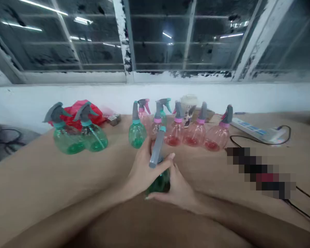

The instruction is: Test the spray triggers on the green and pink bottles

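Observation:
A green spray bottle [160, 182] with a grey trigger head [157, 148] is held near the table's front edge, between both my hands. My left hand [141, 172] is wrapped around its neck, just below the head, with the thumb across the front. Lower down, my right hand [182, 189] grips the bottle's body from the right side. Straight behind it stand a green spray bottle [137, 133] and several pink ones, among them one with red liquid [195, 133]. Much of the held bottle is hidden by my fingers.
Two green spray bottles [67, 137] stand at the left, before a red plastic bag [80, 110]. A paper cup [189, 109] and a small box [114, 119] sit at the back. To the right lie a white power strip [255, 130], a black cable and a blurred-out object [260, 172].

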Demonstrator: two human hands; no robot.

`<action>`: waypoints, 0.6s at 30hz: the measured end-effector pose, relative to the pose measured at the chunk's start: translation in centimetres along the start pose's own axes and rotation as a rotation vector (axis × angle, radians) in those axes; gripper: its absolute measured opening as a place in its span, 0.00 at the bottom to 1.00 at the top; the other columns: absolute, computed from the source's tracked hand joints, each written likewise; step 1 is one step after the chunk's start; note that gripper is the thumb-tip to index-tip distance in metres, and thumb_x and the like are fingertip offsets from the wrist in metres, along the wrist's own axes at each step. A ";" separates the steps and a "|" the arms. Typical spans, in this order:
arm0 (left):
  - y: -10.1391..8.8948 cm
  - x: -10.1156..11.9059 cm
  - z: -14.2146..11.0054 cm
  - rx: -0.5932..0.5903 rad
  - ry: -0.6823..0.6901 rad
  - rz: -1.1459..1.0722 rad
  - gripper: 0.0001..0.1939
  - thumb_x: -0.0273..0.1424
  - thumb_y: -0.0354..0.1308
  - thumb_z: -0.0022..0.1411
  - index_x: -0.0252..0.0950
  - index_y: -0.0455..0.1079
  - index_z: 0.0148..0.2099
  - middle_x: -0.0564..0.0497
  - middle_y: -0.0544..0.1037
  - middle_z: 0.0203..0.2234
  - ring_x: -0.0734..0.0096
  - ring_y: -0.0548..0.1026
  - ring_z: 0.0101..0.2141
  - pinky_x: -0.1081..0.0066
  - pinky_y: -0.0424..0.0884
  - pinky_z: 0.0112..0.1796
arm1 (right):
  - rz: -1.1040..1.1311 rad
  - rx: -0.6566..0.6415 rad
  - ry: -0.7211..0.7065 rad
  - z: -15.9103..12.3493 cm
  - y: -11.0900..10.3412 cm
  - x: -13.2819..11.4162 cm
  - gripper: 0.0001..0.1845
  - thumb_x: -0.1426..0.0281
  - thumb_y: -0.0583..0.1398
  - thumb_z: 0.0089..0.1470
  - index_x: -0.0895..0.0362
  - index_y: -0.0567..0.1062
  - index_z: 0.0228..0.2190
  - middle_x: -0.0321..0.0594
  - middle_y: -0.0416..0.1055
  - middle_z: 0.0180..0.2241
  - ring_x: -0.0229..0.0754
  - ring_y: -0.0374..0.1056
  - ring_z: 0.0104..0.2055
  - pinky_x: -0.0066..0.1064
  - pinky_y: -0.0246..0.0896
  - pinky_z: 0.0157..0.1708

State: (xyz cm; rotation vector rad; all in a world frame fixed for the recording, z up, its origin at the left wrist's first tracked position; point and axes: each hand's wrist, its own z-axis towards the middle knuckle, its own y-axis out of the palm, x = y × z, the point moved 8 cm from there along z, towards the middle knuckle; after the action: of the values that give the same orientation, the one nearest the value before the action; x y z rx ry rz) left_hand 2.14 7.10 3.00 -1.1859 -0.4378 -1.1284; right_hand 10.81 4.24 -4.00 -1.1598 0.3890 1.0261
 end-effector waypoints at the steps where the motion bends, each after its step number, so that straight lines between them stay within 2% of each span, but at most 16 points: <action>1: 0.0 0.1 0.2 0.001 0.022 0.001 0.20 0.41 0.60 0.56 0.39 0.61 0.48 0.51 0.74 0.34 0.64 0.74 0.35 0.63 0.68 0.37 | -0.003 0.007 0.001 0.0 -0.1 0.0 0.46 0.53 0.69 0.35 0.55 0.60 0.52 0.49 0.66 0.49 0.58 0.62 0.54 0.52 0.60 0.50; 5: 0.1 0.3 0.6 -0.003 0.088 0.008 0.20 0.37 0.60 0.56 0.39 0.61 0.48 0.51 0.74 0.36 0.65 0.74 0.35 0.65 0.69 0.35 | -0.020 0.021 -0.012 0.0 -0.4 -0.1 0.46 0.55 0.71 0.33 0.56 0.61 0.51 0.50 0.67 0.48 0.57 0.64 0.52 0.52 0.61 0.49; 10: 0.2 0.5 1.0 -0.053 0.106 0.058 0.19 0.37 0.60 0.55 0.40 0.59 0.46 0.53 0.74 0.31 0.67 0.74 0.29 0.66 0.70 0.30 | -0.035 0.025 -0.017 0.0 -0.3 0.1 0.44 0.54 0.71 0.32 0.55 0.62 0.49 0.49 0.67 0.48 0.59 0.62 0.52 0.54 0.61 0.49; 15: -0.1 1.5 1.1 -0.021 0.176 0.178 0.14 0.35 0.60 0.54 0.39 0.60 0.40 0.51 0.74 0.30 0.64 0.75 0.30 0.65 0.71 0.29 | -0.026 0.032 -0.060 -0.1 -0.1 0.2 0.51 0.52 0.70 0.32 0.55 0.58 0.55 0.50 0.66 0.49 0.59 0.62 0.53 0.55 0.60 0.50; 18: -0.2 1.8 0.9 -0.007 0.181 0.159 0.11 0.33 0.58 0.54 0.39 0.60 0.38 0.52 0.74 0.29 0.65 0.75 0.29 0.66 0.71 0.29 | -0.037 0.030 -0.113 -0.1 -0.1 -0.2 0.54 0.50 0.70 0.32 0.54 0.56 0.57 0.51 0.65 0.51 0.60 0.61 0.54 0.56 0.58 0.51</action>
State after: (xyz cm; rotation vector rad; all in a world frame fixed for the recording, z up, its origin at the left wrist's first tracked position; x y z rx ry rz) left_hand 3.01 7.09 4.81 -1.0931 -0.1978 -1.0886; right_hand 10.84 4.09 -3.79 -1.0729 0.2912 1.0447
